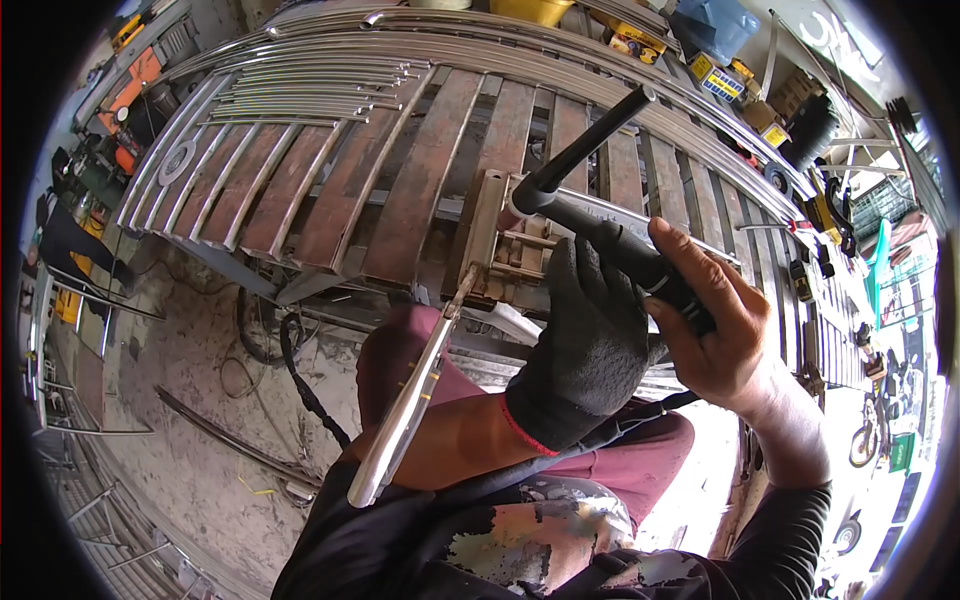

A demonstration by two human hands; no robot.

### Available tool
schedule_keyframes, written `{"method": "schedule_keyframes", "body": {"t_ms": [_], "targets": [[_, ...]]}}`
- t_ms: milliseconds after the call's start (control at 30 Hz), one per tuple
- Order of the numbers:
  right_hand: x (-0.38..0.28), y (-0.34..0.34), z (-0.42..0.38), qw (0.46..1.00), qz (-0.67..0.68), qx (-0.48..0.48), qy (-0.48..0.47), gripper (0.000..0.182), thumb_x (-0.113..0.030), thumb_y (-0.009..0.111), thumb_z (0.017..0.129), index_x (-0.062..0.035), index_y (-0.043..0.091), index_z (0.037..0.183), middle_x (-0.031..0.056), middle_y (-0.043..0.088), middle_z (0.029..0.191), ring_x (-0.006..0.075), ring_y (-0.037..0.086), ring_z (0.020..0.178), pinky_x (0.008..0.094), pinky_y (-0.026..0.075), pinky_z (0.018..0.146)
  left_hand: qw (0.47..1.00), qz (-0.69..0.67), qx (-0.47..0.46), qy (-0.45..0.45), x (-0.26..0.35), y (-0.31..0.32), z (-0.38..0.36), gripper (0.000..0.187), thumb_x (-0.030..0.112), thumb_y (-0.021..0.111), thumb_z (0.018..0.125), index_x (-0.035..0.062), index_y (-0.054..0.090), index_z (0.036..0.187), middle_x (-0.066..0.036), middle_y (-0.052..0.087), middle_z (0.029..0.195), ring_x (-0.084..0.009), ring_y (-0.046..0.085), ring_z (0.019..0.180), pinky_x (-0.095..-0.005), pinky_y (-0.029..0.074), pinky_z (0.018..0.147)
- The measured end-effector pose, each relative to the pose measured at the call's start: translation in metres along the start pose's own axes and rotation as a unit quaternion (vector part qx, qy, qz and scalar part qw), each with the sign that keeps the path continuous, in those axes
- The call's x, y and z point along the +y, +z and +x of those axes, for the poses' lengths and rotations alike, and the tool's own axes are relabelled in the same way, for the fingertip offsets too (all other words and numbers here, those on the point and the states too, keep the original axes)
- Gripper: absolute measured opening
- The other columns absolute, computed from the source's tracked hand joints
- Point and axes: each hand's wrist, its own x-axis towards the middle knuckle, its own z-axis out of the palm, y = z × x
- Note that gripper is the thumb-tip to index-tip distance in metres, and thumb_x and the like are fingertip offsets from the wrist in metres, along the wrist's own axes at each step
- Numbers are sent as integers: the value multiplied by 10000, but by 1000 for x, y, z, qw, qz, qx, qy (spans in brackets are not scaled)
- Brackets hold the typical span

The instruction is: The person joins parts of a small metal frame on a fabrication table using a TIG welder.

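A black TIG welding torch [620, 250] with a long back cap and a pinkish cup is tilted over the edge of the slatted metal bench. My left hand [585, 350], in a dark glove with a red cuff, is closed around the torch's underside. My bare right hand [715, 315] grips the handle from the right, thumb and fingers wrapped about it. Beneath the torch head sits a metal vise [515, 255], close to the cup. A long silver-handled clamp [410, 400] hangs from the vise's left side. Whatever lies directly under the cup is mostly hidden.
The slatted bench [430, 170] carries several thin metal rods [310, 90] and long tubes [480, 35] along its far side. A round disc [177, 163] lies at the left. A black cable [305, 375] hangs near my knee. Long bars [230, 435] rest on the floor.
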Motion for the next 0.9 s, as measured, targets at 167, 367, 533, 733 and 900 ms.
{"method": "schedule_keyframes", "body": {"t_ms": [167,367,533,733,900], "targets": [[-2,-2,-1,1000,-7,-12,9,753,27,785,938,-60,531,1642,177,760,1090,275,757,803,403,645,716,1000,-3,-4,-4,1,1,0,521,235,628,964,-173,689,1282,-408,674,1265,-570,643,1267,-753,383,1183],[-2,-1,-1,1000,-9,-13,10,767,22,801,931,-90,542,1644,129,694,931,258,719,736,400,618,668,1000,2,0,-3,1,1,0,515,219,615,954,-190,709,1252,-428,687,1273,-581,640,1267,-753,361,1202],[-2,-1,-2,1000,-12,-14,15,752,18,803,932,-103,562,1633,109,653,880,247,693,702,398,599,635,999,12,-31,2,0,-6,0,547,241,633,983,-169,663,1344,-391,666,1296,-557,637,1287,-743,394,1181],[-3,-5,-1,998,-32,-47,16,717,11,797,949,-97,572,1621,108,678,949,252,714,742,397,619,652,1000,5,-28,-3,-4,-3,-5,613,343,603,1013,-171,665,1341,-405,665,1334,-565,614,1324,-740,368,1205],[-2,-3,-3,1000,-5,13,20,732,22,797,942,16,516,1618,255,687,1380,386,751,1157,431,649,927,999,24,-42,-16,1,1,-1,705,492,597,1075,-120,634,1424,-367,649,1375,-544,583,1377,-724,377,1200]]}}
